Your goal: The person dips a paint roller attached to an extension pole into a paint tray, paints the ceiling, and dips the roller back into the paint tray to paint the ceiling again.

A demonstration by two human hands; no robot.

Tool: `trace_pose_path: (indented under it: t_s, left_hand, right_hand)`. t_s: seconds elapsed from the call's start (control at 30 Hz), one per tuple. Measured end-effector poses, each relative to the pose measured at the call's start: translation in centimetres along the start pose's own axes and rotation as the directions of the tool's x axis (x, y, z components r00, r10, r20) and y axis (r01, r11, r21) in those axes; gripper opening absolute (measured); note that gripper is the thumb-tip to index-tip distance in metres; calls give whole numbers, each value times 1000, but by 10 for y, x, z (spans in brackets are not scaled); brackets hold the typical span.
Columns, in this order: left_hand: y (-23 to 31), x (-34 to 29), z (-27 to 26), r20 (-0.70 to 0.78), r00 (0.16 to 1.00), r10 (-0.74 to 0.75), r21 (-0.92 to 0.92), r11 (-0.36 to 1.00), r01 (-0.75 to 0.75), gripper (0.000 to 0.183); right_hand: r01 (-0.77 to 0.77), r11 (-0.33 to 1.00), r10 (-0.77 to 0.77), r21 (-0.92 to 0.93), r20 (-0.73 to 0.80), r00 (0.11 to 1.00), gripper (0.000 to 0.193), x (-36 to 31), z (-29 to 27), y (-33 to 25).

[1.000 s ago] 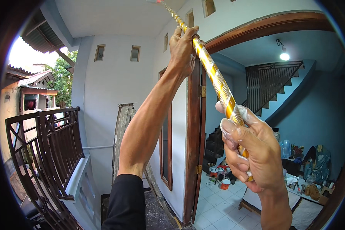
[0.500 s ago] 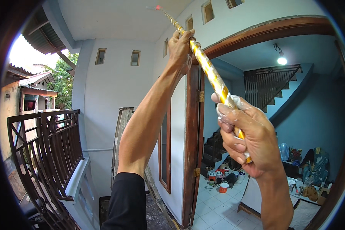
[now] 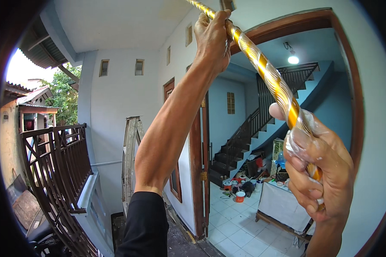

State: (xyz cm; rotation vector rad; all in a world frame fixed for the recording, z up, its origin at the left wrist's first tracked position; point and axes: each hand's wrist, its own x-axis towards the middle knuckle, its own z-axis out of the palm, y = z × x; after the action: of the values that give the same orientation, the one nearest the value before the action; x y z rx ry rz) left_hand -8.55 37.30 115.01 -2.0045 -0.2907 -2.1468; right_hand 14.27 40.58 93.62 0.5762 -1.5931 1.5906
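A long gold-and-silver pole with a spiral pattern (image 3: 266, 72) slants from the lower right up to the upper left. My left hand (image 3: 211, 40) is raised high and grips its upper part. Lower down, my right hand (image 3: 324, 165) is wrapped round the near end, with white smears on its thumb and fingers. The pole's far tip lies beyond the top edge. Behind my hands are the pale wall and the wooden door frame (image 3: 287, 22).
A dark metal railing (image 3: 58, 167) runs along the left. A worn wooden ladder (image 3: 129, 158) stands by the wall. Through the doorway are a staircase (image 3: 240, 143), a lit bulb (image 3: 293, 59), a red-and-white paint bucket (image 3: 240, 196) and a white-covered table (image 3: 283, 205).
My view has turned to the right. The right hand and pole now appear further right, and the pole's far tip with a pinkish-red bit has left the picture. Both hands keep their grip.
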Motion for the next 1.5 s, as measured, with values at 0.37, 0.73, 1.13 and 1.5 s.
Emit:
trace_pose_path:
  t_s: [0.37, 0.73, 1.13, 1.5]
  left_hand:
    - [28, -40, 138, 10, 1000, -17, 80, 997, 16, 27]
    - [25, -61, 130, 169, 985, -19, 107, 994, 1, 60]
    - [-8, -19, -91, 47, 999, 27, 21, 999, -28, 19]
    - [-39, 26, -333, -4, 1000, -23, 90, 996, 24, 23]
  right_hand:
    - [92, 995, -89, 36, -62, 994, 60, -95, -47, -78]
    - [35, 999, -35, 17, -26, 999, 58, -102, -54, -66]
    - [-57, 998, 57, 0, -1, 998, 52, 28, 33, 78]
    - [-80, 994, 68, 81, 139, 988, 48, 193, 105, 248]
